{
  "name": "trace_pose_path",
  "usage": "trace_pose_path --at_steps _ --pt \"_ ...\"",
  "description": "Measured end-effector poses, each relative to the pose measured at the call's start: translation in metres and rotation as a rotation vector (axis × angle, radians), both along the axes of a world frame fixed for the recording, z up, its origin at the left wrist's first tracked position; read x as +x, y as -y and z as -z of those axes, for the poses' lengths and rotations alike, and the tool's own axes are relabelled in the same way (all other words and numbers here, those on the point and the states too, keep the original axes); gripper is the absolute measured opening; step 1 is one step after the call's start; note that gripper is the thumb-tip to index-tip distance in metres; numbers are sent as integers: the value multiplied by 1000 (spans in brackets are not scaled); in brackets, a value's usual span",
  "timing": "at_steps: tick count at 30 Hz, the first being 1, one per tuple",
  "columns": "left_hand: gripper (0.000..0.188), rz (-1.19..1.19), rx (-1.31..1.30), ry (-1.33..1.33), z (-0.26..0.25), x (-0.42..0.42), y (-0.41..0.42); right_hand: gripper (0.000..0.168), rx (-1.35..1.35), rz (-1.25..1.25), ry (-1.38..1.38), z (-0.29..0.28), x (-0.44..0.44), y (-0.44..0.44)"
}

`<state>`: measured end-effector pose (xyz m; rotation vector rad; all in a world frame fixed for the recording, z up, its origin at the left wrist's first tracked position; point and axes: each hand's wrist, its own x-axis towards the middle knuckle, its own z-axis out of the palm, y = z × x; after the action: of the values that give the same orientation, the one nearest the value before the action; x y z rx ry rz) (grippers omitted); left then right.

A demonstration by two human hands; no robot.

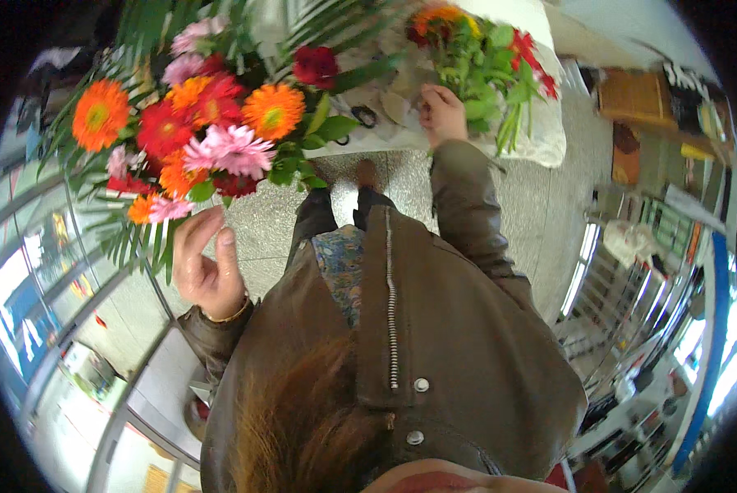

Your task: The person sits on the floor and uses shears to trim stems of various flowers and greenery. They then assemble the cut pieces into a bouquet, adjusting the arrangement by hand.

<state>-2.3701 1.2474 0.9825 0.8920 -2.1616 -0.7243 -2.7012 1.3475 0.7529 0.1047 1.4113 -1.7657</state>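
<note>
A large flower arrangement (202,129) fills the left of the table, with orange, red and pink gerbera daisies, dark red blooms and green leaves. Palm fronds (350,31) fan out around it. My left hand (211,268) is just below its near side, thumb and fingers apart, holding nothing visible. Above the table's front edge, my right hand (445,116) has its fingers curled; whether something small is between them is unclear. Beside it lie loose leafy stems with red and orange flowers (482,74). Black-handled scissors (363,116) rest on the table between the arrangement and my right hand.
A pale cloth (544,132) covers the table. Speckled floor tiles (528,203) surround my feet. Metal-framed glass panels (97,314) stand at the left. On the right are a wooden cabinet (636,95) and a metal rack (614,308) with assorted goods.
</note>
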Motion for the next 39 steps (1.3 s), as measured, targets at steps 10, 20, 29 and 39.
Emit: trace_pose_path --at_steps 10,20,29,39 --pt "17 -32 162 -97 28 13 -24 11 -89 -111 -679 -175 29 38" --pt "15 -172 298 -144 44 38 -27 13 -301 -554 -818 -245 44 122" --pt "21 -161 537 -412 18 58 -21 25 -531 -1489 -1460 -236 185 89" --pt "12 -630 424 -875 52 110 -21 46 -228 -1661 -1126 -230 217 78"
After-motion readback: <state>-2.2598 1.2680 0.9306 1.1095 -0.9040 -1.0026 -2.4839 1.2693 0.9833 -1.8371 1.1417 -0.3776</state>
